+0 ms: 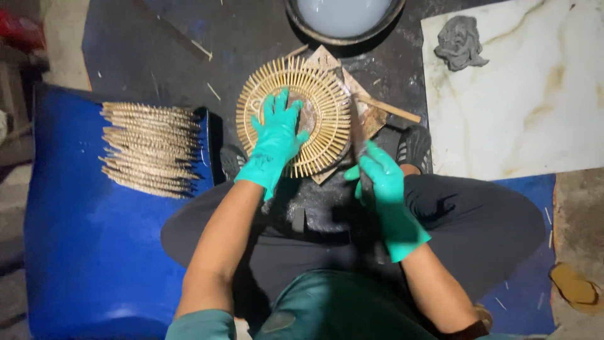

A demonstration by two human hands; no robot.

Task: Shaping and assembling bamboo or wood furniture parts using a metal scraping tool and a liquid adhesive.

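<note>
Between the crossed legs of the seated person, in the head view, a round woven bamboo disc (pixel 294 115) with spiky radial sticks lies flat on a small wooden board (pixel 371 116) set on the dark floor. The left hand (pixel 277 135), in a teal rubber glove, presses down on the disc with fingers spread flat, palm over the left half near its centre; it pins rather than grips. The right hand (pixel 377 176), gloved the same, is closed round the handle of a dark blade-like tool (pixel 353 123) whose length runs up along the disc's right edge. The two hands are apart, one on each side of the work.

Left of the knee, a stack of finished discs (pixel 151 150) rests on a blue plastic surface (pixel 94 252). Above the board sits a round basin of pale liquid (pixel 345 16), and to the right a marble-patterned slab (pixel 522 119) carries a grey crumpled rag (pixel 459 43).

Judging from this, trimming the stick ends at the rim looks like the step in hand. Doing it well would call for keeping the left palm firm so the disc cannot spin, fingers clear of the blade's path, and letting the tool meet the rim squarely over the board.
</note>
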